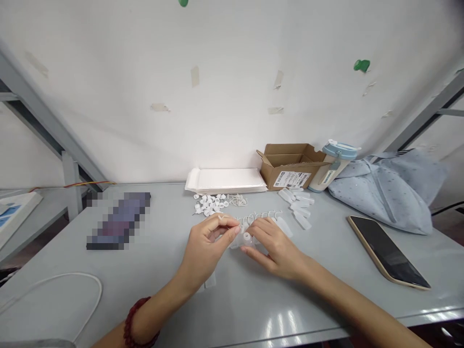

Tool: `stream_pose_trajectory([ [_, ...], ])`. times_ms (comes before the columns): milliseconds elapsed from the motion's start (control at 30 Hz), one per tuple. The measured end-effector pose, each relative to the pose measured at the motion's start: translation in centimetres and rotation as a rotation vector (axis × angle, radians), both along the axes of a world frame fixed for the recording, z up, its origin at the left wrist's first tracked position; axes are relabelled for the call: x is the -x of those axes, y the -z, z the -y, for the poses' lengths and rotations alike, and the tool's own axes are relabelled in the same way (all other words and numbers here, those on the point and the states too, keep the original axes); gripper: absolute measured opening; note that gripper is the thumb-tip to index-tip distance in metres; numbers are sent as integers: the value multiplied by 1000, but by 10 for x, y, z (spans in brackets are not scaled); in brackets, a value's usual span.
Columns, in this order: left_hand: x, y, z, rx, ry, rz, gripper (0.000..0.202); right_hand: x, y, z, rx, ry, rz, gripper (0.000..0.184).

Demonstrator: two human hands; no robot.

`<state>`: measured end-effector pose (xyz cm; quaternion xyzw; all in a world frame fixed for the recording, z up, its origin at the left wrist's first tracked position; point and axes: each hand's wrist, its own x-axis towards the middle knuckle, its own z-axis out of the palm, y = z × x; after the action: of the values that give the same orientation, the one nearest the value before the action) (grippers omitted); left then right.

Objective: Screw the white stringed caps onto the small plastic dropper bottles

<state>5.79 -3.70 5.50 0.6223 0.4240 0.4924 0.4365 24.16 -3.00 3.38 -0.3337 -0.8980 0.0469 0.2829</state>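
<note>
Near the middle of the table, my left hand [208, 241] is closed, with thumb and index finger pinched together. What sits in the pinch is too small to make out. My right hand [277, 246] is closed around a small translucent plastic bottle [247, 237], whose round neck faces up beside my left fingertips. Just behind my fingers runs a row of thin white cord loops [266, 214], with translucent flat pieces [284, 226] next to them, partly hidden by my right hand. Farther back lie several small white caps [210, 204] and a tangle of white cords [238, 199].
More translucent pieces [300, 208] lie right of centre. Along the wall stand white padded envelopes [228, 180], an open cardboard box [290, 166] and a tumbler [333, 165]. A blue cloth bag [384, 193] and a phone [387, 251] lie right; a blurred dark object [119, 221] left.
</note>
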Motion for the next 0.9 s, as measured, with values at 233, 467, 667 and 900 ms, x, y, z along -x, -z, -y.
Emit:
stream_pose_trajectory([
  [233, -3, 4, 4, -104, 60, -96, 7, 1, 3, 1, -35, -9, -15, 14],
  [467, 1, 3, 2, -170, 35, -316, 8, -1, 2, 0, -18, -25, -42, 17],
  [667, 2, 1, 0, -78, 19, -298, 11, -2, 3, 0, -81, -4, -112, 26],
  [900, 2, 2, 1, -110, 1, -286, 11, 1, 4, 0, -139, -23, -140, 32],
])
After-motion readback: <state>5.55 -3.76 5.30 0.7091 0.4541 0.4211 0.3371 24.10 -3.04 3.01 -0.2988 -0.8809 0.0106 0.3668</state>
